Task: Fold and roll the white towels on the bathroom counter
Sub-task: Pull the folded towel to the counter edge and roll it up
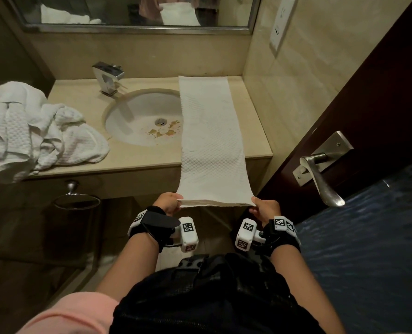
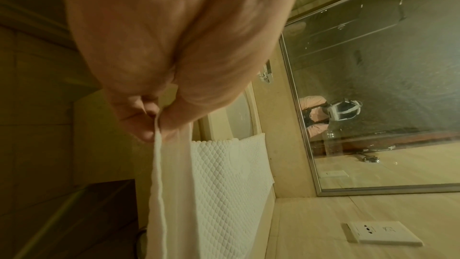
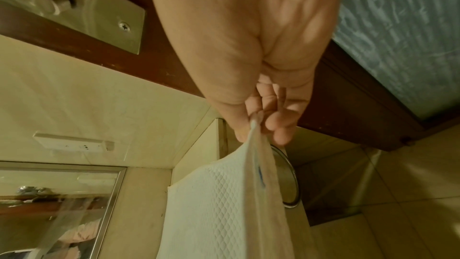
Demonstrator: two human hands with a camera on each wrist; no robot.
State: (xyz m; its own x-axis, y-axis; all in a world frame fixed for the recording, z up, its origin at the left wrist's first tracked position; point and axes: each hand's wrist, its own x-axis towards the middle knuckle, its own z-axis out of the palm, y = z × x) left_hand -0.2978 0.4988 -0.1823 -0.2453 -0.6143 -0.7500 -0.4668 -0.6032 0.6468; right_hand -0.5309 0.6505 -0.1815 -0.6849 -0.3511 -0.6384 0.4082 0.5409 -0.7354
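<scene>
On the counter [image 1: 137, 162], right of the sink [image 1: 137, 116]: folded towel [image 1: 207, 131], near end overhanging.
Left hand [image 1: 167, 203]: pinched near-left corner.
Right hand [image 1: 265, 208]: pinched near-right corner.
Handling: both corners wanted level and taut before rolling.

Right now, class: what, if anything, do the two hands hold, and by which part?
The folded white towel: the left hand pinches its near left corner, the right hand its near right corner.

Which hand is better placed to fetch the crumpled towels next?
Left. The left hand is nearer the crumpled towels at the counter's left end; the right hand pinches the folded towel's far corner.
</scene>
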